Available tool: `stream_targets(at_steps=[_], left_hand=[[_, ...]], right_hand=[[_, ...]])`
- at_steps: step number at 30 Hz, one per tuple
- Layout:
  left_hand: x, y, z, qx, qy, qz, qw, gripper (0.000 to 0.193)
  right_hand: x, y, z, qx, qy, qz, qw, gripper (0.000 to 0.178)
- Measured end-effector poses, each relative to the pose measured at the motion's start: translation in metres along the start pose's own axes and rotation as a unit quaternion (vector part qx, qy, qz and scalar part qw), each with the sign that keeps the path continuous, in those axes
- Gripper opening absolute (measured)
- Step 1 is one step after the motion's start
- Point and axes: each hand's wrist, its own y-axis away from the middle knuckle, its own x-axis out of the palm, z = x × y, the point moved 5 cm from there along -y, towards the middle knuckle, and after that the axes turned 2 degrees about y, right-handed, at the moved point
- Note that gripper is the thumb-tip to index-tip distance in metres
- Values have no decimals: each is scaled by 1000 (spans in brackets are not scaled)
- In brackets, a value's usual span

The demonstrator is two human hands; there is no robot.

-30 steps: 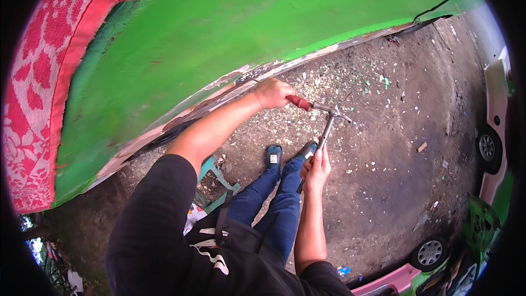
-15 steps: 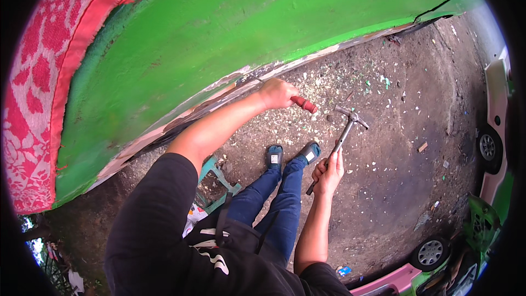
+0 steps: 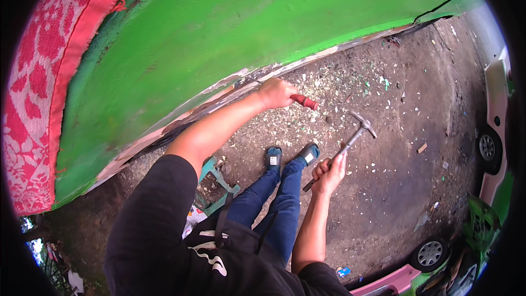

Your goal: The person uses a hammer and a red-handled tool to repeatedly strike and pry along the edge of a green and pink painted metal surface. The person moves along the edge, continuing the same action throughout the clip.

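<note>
My left hand (image 3: pixel 275 93) is closed round a red-handled screwdriver (image 3: pixel 304 101); its handle sticks out to the right. The thin shank points at the lower edge of a green car body panel (image 3: pixel 230 27), where paint is chipped off and pale filler and bare patches show. Whether the tip touches the panel I cannot tell. In my right hand (image 3: pixel 329 174), a metal hammer (image 3: pixel 353 138) is gripped near the end of its handle. The hammer head is up and to the right, apart from the screwdriver.
Pale paint chips litter the dirt ground (image 3: pixel 383 148). A teal stool (image 3: pixel 211 181) stands beside my legs. A red and white patterned cloth (image 3: pixel 41 82) covers the panel's left end. Wheels and pink and green car parts (image 3: pixel 433 255) line the right rim.
The hammer head has swung a little to the right, away from the screwdriver, and tilted. My left hand and the screwdriver have stayed almost in place.
</note>
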Motion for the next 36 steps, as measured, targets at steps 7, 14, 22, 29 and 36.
stream_targets(at_steps=[7,14,22,29,36], left_hand=[[-3,-6,0,-46,-1,28,999,11],[5,-5,4,-68,-7,40,997,12],[3,-2,3,-82,-8,36,996,10],[1,-2,1,-87,-5,46,995,6],[1,-3,2,-78,-7,30,997,8]], right_hand=[[4,-5,-4,52,30,26,998,40],[0,-12,-14,108,83,39,990,42],[-8,-16,-11,90,91,47,991,42],[-8,-11,-18,98,86,46,990,42],[-10,-8,-10,99,84,23,991,43]])
